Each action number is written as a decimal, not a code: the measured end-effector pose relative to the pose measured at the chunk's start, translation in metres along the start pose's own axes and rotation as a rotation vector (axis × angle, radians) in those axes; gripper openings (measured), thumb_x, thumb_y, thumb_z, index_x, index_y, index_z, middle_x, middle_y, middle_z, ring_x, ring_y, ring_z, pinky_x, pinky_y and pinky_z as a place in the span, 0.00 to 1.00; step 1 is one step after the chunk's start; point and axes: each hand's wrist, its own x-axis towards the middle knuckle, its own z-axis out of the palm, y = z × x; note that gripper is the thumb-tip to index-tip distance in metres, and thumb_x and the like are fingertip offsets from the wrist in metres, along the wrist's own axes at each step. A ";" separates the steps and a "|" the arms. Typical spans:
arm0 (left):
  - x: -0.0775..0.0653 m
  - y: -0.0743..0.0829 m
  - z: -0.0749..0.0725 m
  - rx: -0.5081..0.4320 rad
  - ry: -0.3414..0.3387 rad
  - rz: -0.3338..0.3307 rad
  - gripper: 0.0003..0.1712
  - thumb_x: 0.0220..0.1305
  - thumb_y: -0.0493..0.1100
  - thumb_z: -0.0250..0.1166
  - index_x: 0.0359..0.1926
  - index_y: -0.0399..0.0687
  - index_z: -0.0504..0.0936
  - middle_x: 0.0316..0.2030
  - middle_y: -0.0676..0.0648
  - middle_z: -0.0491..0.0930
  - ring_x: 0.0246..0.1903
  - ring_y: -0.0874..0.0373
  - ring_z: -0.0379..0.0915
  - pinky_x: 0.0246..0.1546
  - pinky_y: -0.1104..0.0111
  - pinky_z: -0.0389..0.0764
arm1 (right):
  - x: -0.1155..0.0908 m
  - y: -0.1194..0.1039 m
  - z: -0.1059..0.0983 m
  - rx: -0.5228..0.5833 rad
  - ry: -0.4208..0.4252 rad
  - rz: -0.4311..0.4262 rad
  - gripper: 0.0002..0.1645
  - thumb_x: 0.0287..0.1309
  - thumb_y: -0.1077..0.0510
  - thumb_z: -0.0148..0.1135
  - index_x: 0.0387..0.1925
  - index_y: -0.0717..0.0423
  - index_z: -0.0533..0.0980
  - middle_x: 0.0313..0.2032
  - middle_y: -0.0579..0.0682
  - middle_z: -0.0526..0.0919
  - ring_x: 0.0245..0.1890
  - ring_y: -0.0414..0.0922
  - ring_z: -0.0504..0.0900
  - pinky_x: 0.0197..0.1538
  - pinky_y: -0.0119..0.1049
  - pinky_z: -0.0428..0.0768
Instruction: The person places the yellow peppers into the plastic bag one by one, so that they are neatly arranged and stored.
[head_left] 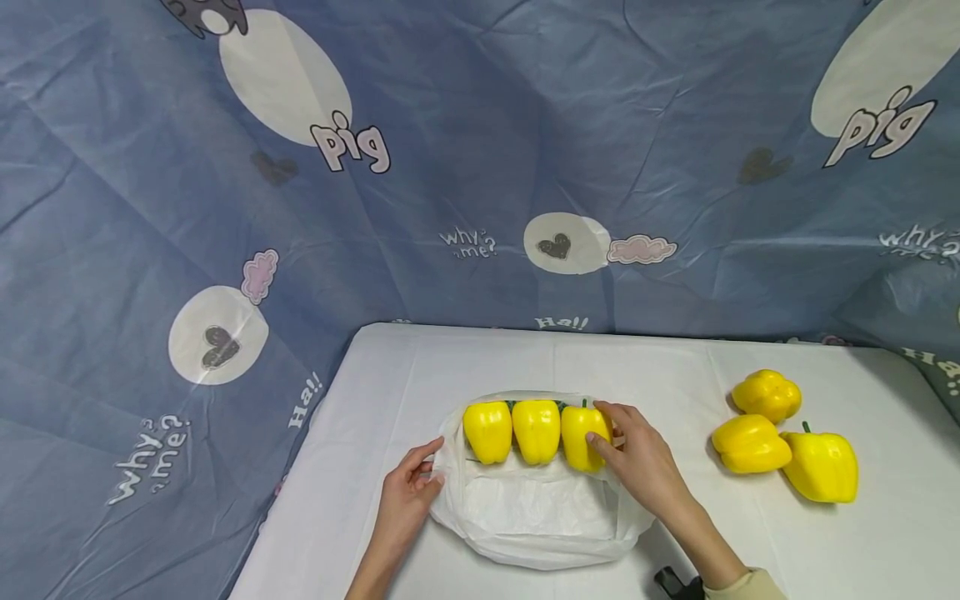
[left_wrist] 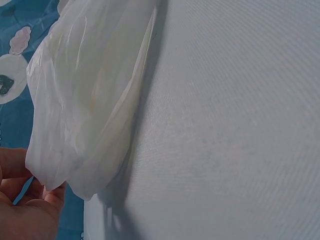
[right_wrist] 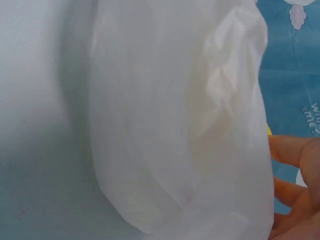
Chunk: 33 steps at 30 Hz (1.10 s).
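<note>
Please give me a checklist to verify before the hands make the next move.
1. White plastic bag open: ok.
2. Bag steadied: ok; the left hand holds its left edge.
3. Right hand free: not ok; it grips the rightmost glossy yellow bell pepper in the bag.
4. That pepper resting on the bag's bottom: cannot tell; the contact is unclear.
5. Room in the bag: ok; its near part is bare.
6. Three loose glossy yellow bell peppers in view: ok, right of the bag on the white table.

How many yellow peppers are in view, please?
6: three peppers in the bag, the rightmost in the right hand; three peppers on the table to the right. The bag may hide more.
</note>
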 end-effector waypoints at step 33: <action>-0.001 0.005 0.002 0.020 -0.003 -0.035 0.29 0.56 0.21 0.62 0.58 0.41 0.81 0.45 0.41 0.76 0.36 0.56 0.67 0.31 0.78 0.68 | -0.002 0.009 0.004 0.054 0.005 -0.029 0.31 0.55 0.60 0.72 0.61 0.57 0.74 0.57 0.57 0.75 0.45 0.51 0.79 0.41 0.39 0.83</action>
